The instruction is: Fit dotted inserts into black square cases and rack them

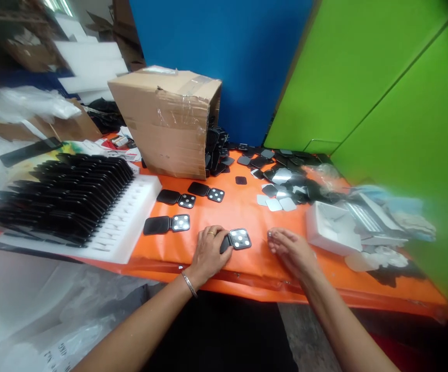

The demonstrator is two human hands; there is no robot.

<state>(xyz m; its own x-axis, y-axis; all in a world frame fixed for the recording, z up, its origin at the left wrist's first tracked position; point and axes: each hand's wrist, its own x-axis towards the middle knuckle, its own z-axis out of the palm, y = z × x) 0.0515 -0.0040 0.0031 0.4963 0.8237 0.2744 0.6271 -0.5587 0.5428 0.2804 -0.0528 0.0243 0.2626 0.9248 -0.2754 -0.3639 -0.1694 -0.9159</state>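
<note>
My left hand [209, 254], with a ring and a bracelet, lies closed over the dark half of a black hinged piece [240, 238]. That piece's square end sticks out to the right and carries several pale round dots. To the right, apart from it, my right hand [289, 249] hangs over the orange cover with its fingertips pinched together. A tiny glint shows at those fingertips, too small to make out. Left of my left hand lie three similar pieces, opened flat: a near one [166, 223], a middle one [176, 198] and a far one [206, 191].
A white foam rack [130, 227] of upright black plates stands at left. Behind, a cardboard box [165, 129] spills black pieces. Loose dark and silver square plates [281, 175] cover the back right. A white open box [330, 227] sits on the orange table cover [224, 206] at right.
</note>
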